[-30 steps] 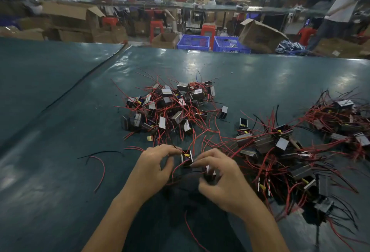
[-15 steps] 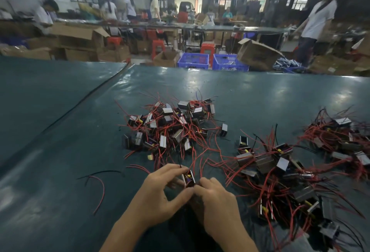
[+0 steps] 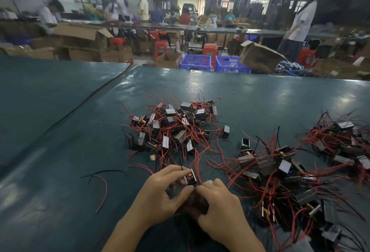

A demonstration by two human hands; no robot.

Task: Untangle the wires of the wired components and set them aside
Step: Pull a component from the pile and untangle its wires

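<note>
My left hand (image 3: 160, 195) pinches a small black wired component (image 3: 190, 178) between thumb and fingers, just above the table near the front. My right hand (image 3: 222, 209) is pressed against it from the right, fingers curled round another dark component (image 3: 202, 204) and its red wires; most of that part is hidden under my fingers. A heap of components with red wires (image 3: 174, 129) lies beyond my hands. A larger tangled pile (image 3: 280, 173) spreads to the right.
The dark green table (image 3: 60, 151) has a seam running diagonally on the left. Two loose wires, red and black (image 3: 101, 183), lie left of my hands. A third tangle (image 3: 344, 141) sits at the far right. Beyond the table stand boxes, blue crates and people.
My hands have come together, the right one closing in on the left. The component in my left hand has stayed between my fingers. The camera has tilted up, showing more of the room.
</note>
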